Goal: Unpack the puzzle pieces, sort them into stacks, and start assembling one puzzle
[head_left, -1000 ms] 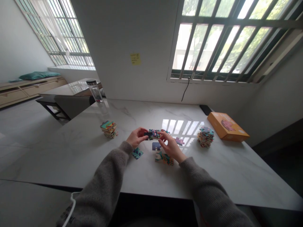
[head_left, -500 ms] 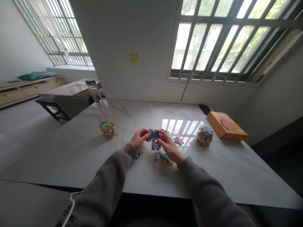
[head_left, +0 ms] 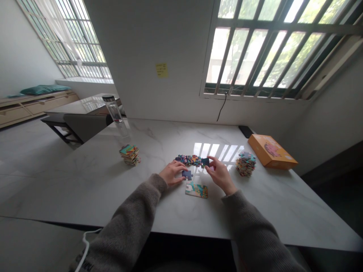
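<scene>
My right hand (head_left: 220, 174) pinches a dark blue puzzle piece (head_left: 205, 162) between thumb and fingers, at the right end of a row of overlapping puzzle pieces (head_left: 188, 159). Low on the table, my left hand (head_left: 172, 173) has its thumb and fingers around the left side of a blue-purple puzzle piece (head_left: 187, 175). Nearer to me lies a joined strip of teal, white and orange puzzle pieces (head_left: 196, 190). The palms and some fingertips are hidden from view.
A stack of puzzle pieces (head_left: 129, 155) stands at the left, another stack (head_left: 245, 164) at the right. An orange box (head_left: 270, 151) and a black phone (head_left: 245, 131) lie at the back right. A glass bottle (head_left: 114, 110) stands at the table's back left.
My hands have parted. The right hand has moved right with the dark blue piece; the left has come down to the blue-purple piece. The purple piece on the right is now out of sight.
</scene>
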A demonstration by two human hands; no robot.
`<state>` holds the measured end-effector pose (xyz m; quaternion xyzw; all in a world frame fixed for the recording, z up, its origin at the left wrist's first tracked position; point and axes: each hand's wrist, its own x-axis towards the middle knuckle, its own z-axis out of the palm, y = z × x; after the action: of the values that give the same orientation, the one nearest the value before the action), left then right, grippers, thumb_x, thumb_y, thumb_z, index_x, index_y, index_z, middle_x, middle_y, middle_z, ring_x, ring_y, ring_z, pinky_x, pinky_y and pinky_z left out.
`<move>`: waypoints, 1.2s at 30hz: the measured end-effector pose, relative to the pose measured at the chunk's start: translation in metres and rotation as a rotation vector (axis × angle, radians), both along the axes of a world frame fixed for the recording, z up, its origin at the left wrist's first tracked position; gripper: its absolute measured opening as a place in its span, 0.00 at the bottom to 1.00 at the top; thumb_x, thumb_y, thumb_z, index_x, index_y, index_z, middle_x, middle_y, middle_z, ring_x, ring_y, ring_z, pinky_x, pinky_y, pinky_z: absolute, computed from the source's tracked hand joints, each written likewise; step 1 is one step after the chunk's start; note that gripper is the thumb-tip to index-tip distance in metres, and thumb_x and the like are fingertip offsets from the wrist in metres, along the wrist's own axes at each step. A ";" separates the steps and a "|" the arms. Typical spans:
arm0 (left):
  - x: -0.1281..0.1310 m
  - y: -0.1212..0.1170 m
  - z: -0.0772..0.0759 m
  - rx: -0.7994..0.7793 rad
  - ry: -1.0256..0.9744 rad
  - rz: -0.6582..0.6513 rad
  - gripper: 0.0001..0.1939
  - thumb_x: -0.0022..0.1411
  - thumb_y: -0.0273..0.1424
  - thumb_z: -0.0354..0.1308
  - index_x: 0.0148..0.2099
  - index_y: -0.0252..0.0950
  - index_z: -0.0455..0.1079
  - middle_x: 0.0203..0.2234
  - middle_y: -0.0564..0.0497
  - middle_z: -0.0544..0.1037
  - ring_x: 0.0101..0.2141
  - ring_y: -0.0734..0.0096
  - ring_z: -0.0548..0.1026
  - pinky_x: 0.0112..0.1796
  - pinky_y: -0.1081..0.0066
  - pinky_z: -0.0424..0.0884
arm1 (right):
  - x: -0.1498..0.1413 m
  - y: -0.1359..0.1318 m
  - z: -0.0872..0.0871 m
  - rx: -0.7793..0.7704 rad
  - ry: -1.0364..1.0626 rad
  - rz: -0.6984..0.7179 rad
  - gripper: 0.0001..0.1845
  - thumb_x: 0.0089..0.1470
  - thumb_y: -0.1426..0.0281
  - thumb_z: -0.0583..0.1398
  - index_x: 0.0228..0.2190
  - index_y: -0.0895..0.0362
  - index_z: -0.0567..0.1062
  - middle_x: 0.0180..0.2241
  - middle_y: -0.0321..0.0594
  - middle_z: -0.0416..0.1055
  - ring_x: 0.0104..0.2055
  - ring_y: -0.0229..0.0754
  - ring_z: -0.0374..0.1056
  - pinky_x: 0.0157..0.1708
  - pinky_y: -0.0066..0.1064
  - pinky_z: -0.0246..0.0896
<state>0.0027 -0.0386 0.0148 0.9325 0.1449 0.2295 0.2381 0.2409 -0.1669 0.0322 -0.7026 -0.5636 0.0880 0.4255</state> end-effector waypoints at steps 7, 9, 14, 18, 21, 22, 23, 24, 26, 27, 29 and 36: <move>-0.001 0.001 -0.004 0.023 0.142 0.015 0.10 0.59 0.31 0.63 0.44 0.43 0.79 0.46 0.47 0.78 0.49 0.55 0.71 0.52 0.56 0.65 | -0.005 -0.008 -0.021 -0.187 -0.341 -0.037 0.17 0.54 0.68 0.62 0.46 0.55 0.77 0.33 0.41 0.75 0.38 0.47 0.69 0.41 0.37 0.60; -0.007 0.002 0.000 0.022 0.166 0.023 0.10 0.58 0.30 0.62 0.44 0.42 0.78 0.46 0.47 0.78 0.48 0.56 0.70 0.52 0.57 0.65 | -0.006 -0.010 -0.022 -0.195 -0.426 -0.071 0.17 0.54 0.67 0.62 0.46 0.55 0.78 0.36 0.44 0.74 0.39 0.47 0.68 0.42 0.37 0.59; -0.031 0.015 0.001 0.028 0.186 0.076 0.11 0.55 0.29 0.63 0.42 0.43 0.78 0.45 0.49 0.78 0.47 0.56 0.71 0.51 0.59 0.65 | -0.007 -0.016 -0.019 -0.124 -0.455 -0.024 0.17 0.59 0.69 0.59 0.49 0.56 0.76 0.40 0.47 0.71 0.43 0.49 0.66 0.45 0.39 0.61; -0.050 0.029 -0.001 0.047 0.211 0.179 0.10 0.53 0.29 0.62 0.39 0.43 0.78 0.43 0.50 0.79 0.45 0.57 0.71 0.49 0.61 0.66 | -0.018 -0.020 -0.016 -0.061 -0.472 0.184 0.15 0.60 0.72 0.58 0.47 0.51 0.77 0.46 0.46 0.72 0.49 0.51 0.63 0.52 0.45 0.58; -0.061 0.037 0.001 0.060 0.229 0.256 0.10 0.54 0.29 0.61 0.40 0.43 0.78 0.44 0.50 0.79 0.45 0.57 0.71 0.50 0.61 0.66 | -0.024 -0.023 -0.017 -0.081 -0.494 0.261 0.13 0.61 0.72 0.58 0.45 0.49 0.78 0.48 0.44 0.72 0.51 0.51 0.62 0.55 0.48 0.56; -0.064 0.040 0.002 0.069 0.237 0.279 0.11 0.55 0.29 0.60 0.41 0.43 0.78 0.45 0.50 0.79 0.46 0.57 0.71 0.50 0.61 0.66 | -0.024 -0.023 -0.018 -0.096 -0.497 0.259 0.13 0.61 0.72 0.58 0.44 0.49 0.78 0.49 0.44 0.72 0.51 0.52 0.62 0.55 0.48 0.55; -0.066 0.042 0.002 0.081 0.247 0.300 0.11 0.56 0.28 0.59 0.41 0.43 0.78 0.45 0.50 0.78 0.46 0.57 0.71 0.50 0.61 0.66 | -0.024 -0.024 -0.019 -0.110 -0.500 0.245 0.13 0.61 0.71 0.58 0.44 0.49 0.78 0.49 0.44 0.72 0.51 0.52 0.62 0.54 0.48 0.55; -0.068 0.043 0.002 0.092 0.255 0.320 0.12 0.56 0.28 0.58 0.42 0.43 0.78 0.46 0.50 0.78 0.47 0.57 0.72 0.49 0.62 0.66 | -0.022 -0.024 -0.019 -0.122 -0.504 0.223 0.13 0.61 0.71 0.58 0.44 0.49 0.78 0.49 0.44 0.71 0.52 0.52 0.62 0.54 0.48 0.55; -0.070 0.045 0.002 0.110 0.265 0.353 0.13 0.57 0.28 0.57 0.43 0.44 0.78 0.46 0.49 0.78 0.47 0.56 0.72 0.49 0.61 0.67 | -0.018 -0.025 -0.021 -0.144 -0.513 0.174 0.12 0.62 0.70 0.57 0.44 0.49 0.78 0.49 0.44 0.71 0.52 0.53 0.61 0.53 0.48 0.55; -0.070 0.046 0.001 0.113 0.267 0.364 0.13 0.57 0.28 0.57 0.43 0.44 0.78 0.47 0.49 0.78 0.48 0.56 0.72 0.49 0.61 0.67 | -0.015 -0.025 -0.022 -0.155 -0.518 0.151 0.12 0.62 0.70 0.57 0.44 0.49 0.78 0.49 0.44 0.71 0.52 0.53 0.62 0.51 0.47 0.56; -0.071 0.047 0.000 0.109 0.261 0.387 0.13 0.58 0.28 0.57 0.44 0.45 0.78 0.47 0.50 0.78 0.48 0.55 0.72 0.48 0.61 0.67 | -0.009 -0.025 -0.022 -0.173 -0.524 0.110 0.12 0.62 0.70 0.57 0.44 0.49 0.78 0.49 0.45 0.71 0.51 0.52 0.62 0.48 0.45 0.57; -0.065 0.051 0.001 0.108 0.217 0.457 0.15 0.57 0.24 0.55 0.44 0.43 0.77 0.46 0.47 0.78 0.47 0.55 0.71 0.47 0.60 0.67 | 0.004 -0.028 -0.022 -0.155 -0.570 -0.039 0.09 0.60 0.69 0.59 0.40 0.51 0.78 0.45 0.47 0.72 0.48 0.53 0.62 0.46 0.43 0.56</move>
<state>-0.0626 0.0128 0.0156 0.9060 0.3643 0.1834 0.1131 0.2446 -0.1945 0.0099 -0.7401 -0.6384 -0.0783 0.1965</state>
